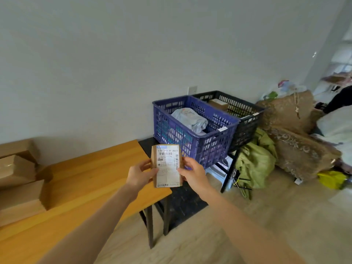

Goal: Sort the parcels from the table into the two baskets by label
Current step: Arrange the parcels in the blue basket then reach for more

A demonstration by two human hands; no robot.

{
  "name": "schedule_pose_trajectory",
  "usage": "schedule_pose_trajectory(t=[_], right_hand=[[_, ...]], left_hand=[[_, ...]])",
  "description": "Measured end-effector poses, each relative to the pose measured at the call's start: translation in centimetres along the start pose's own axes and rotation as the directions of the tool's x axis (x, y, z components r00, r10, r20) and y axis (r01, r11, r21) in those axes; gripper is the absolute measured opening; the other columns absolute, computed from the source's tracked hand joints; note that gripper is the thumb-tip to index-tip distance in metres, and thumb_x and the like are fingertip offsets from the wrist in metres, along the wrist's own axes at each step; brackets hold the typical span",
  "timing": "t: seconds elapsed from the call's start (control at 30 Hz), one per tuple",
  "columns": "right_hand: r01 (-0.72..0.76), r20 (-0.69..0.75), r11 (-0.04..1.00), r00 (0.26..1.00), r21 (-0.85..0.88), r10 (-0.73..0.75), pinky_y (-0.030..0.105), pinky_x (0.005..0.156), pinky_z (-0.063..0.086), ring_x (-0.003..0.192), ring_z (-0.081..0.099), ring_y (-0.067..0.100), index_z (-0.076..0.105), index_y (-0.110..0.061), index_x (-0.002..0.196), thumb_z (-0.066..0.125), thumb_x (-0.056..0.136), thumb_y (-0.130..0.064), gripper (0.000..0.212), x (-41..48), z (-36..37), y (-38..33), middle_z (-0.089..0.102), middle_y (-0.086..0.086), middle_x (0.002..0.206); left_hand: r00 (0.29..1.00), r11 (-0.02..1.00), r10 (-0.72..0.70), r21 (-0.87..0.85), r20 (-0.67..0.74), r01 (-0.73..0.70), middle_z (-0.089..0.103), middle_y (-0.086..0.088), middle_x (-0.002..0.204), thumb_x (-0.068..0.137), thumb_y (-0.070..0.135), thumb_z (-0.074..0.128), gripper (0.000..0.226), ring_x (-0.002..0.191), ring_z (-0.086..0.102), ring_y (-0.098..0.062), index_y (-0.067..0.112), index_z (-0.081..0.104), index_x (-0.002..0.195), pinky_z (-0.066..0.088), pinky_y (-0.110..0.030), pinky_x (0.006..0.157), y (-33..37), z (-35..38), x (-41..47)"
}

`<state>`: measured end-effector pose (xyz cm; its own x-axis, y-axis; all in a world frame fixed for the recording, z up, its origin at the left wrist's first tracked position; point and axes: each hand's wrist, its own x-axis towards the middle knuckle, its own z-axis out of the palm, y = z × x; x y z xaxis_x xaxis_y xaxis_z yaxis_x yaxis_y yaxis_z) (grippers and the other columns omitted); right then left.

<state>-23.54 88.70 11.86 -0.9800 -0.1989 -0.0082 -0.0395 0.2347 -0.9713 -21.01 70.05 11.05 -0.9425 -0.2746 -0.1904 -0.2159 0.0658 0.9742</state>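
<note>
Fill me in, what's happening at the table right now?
A person holds a small brown parcel upright, the left hand and the right hand each pinching a side, its white label facing the camera. It is not yet sorted. Just beyond it, the blue basket already holds a grey bagged parcel, and the black basket holds a small box. More cardboard boxes wait on the wooden table.
</note>
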Motion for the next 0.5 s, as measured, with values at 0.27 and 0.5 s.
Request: schedule_pose_trajectory(t=[0.27, 0.5], right_hand=[[-0.018, -0.026, 1.000, 1.000, -0.009, 0.018, 0.014, 0.075, 0.051, 0.101, 0.057, 0.003, 0.053, -0.015, 0.129, 0.059, 0.093, -0.007, 0.037, -1.2, -11.5, 2.9, 0.062, -0.003, 0.120], [-0.110, 0.055, 0.992, 0.993, 0.063, 0.106, 0.018, 0.065, 0.045, 0.105, 0.054, 0.009, 0.044, -0.030, 0.132, 0.061, 0.092, -0.008, 0.049, 1.0, -16.9, 5.7, 0.056, -0.016, 0.116]], left_hand=[[0.999, 0.998, -0.030, 0.053, 0.035, 0.028, 0.062, -0.005, 0.121, 0.087, 0.012, 0.070, 0.053, 0.111, 0.061, -0.023, 0.012, 0.050, 0.135, 0.057, -0.037, 0.084, 2.1, 11.7, -2.0], [0.999, 0.995, -0.050, 0.085, 0.016, 0.048, 0.064, -0.008, 0.119, 0.085, 0.010, 0.072, 0.049, 0.108, 0.063, -0.025, 0.009, 0.053, 0.130, 0.055, -0.046, 0.091, 2.8, 17.7, 0.1]])
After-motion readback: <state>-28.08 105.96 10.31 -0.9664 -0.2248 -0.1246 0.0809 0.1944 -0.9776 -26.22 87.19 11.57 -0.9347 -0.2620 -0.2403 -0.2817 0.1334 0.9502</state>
